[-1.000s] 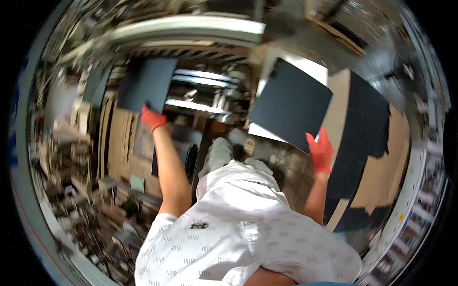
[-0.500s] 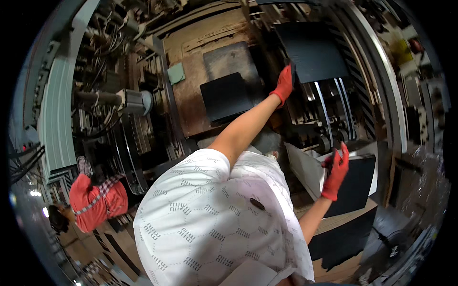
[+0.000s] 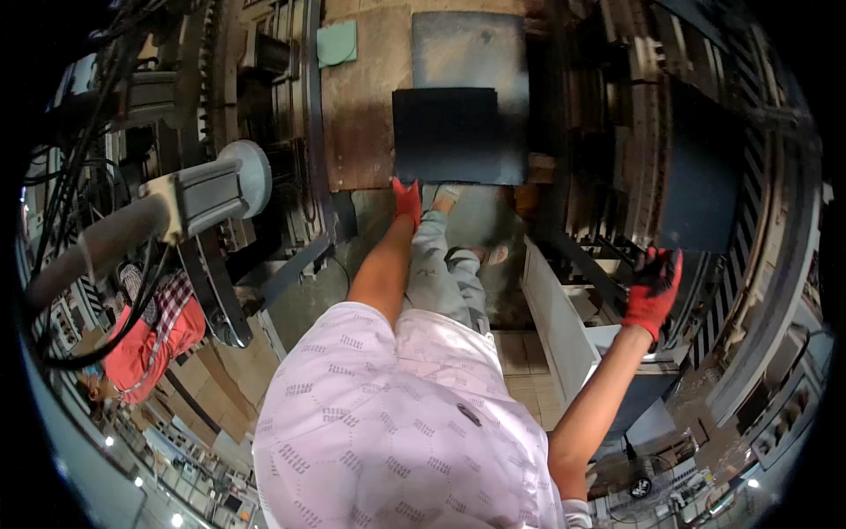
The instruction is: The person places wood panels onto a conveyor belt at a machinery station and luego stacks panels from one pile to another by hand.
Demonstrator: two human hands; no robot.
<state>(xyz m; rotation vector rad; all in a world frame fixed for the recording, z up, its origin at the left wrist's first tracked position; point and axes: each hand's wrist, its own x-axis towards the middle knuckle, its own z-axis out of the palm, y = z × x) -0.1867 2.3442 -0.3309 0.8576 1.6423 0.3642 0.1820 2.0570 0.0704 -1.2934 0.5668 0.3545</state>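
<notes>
My left hand (image 3: 407,203), in a red glove, reaches to the near left corner of a stack of black sheets (image 3: 445,132) on the machine's brown bed. Its fingers look spread at the stack's edge, without a visible grip. My right hand (image 3: 654,286), in a red glove with dark patches, is raised at the near edge of a dark panel (image 3: 705,176) on the right-hand machine. Its fingers point up and look apart; whether they touch the panel is unclear. Behind the stack lies a larger grey plate (image 3: 467,53).
A green pad (image 3: 337,44) rests on the bed's far left. A thick metal cylinder (image 3: 211,194) juts in from the left. Beside my right forearm stands a pale upright panel (image 3: 555,309). Another person's red garment (image 3: 154,348) shows at lower left.
My left hand has left the right-hand panel's edge and come back left to the black stack. The right hand has moved up to that panel's near edge. The view has turned left.
</notes>
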